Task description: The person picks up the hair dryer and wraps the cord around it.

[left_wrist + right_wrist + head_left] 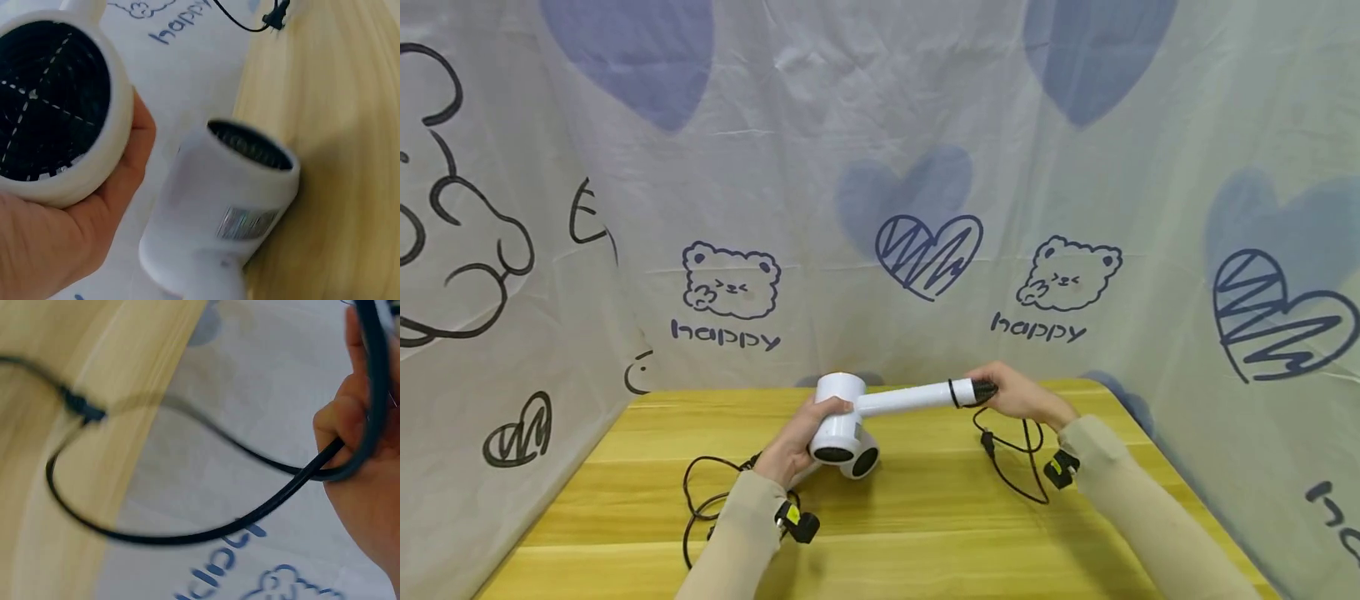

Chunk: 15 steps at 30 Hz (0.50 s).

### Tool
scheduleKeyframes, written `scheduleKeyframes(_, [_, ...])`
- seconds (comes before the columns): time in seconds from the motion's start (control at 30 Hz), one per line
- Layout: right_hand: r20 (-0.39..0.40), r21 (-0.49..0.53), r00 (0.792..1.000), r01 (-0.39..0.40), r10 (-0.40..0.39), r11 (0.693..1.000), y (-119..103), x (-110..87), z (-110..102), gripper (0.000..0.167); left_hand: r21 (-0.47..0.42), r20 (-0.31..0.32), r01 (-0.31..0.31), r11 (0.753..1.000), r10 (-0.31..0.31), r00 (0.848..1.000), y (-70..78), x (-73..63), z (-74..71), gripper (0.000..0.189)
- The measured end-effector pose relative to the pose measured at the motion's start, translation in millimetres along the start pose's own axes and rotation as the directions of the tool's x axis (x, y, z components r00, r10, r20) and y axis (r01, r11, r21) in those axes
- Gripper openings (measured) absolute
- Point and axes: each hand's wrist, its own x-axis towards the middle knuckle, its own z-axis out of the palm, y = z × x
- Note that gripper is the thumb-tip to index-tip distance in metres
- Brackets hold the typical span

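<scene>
A white hair dryer is raised above the table. My left hand grips its barrel, thumb across the side. In the left wrist view the round dark grille of this dryer faces the camera. Its handle points right, towards my right hand, which holds the black cord where it leaves the handle end. The cord loops down from the fingers, with a plug hanging on it. A second white hair dryer, with a barcode label, lies on the table behind the first.
Black cord from the left side lies in loops on the wooden table, near my left forearm. A pale printed curtain hangs close behind the table and along both sides.
</scene>
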Motion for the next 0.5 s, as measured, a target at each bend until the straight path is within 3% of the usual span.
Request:
scheduleKeyframes(0.1, [0.021,-0.159,0.999,0.039,-0.036,0.986,-1,4.4,-3,0.019,0.095,0.009,-0.035,0.995,0.034,0.999,1.4,-1.2,-6.3,0.066])
scheduleKeyframes(0.23, [0.026,-0.295,1.0,0.005,0.003,0.955,-4,8.9,0,0.005,0.173,-0.019,-0.068,0.983,0.072,0.997,0.3,-3.2,-8.6,0.073])
scheduleKeyframes(0.4, [-0.035,-0.351,0.998,-0.064,0.055,0.934,-7,9.4,8,0.008,0.277,-0.045,-0.129,0.952,0.147,0.988,2.4,-2.5,-1.6,0.077])
scheduleKeyframes(0.5, [-0.092,-0.369,0.992,-0.117,0.089,0.922,-11,11.1,12,0.012,0.33,-0.078,-0.174,0.928,0.211,0.974,6.2,-2.5,3.0,0.08])
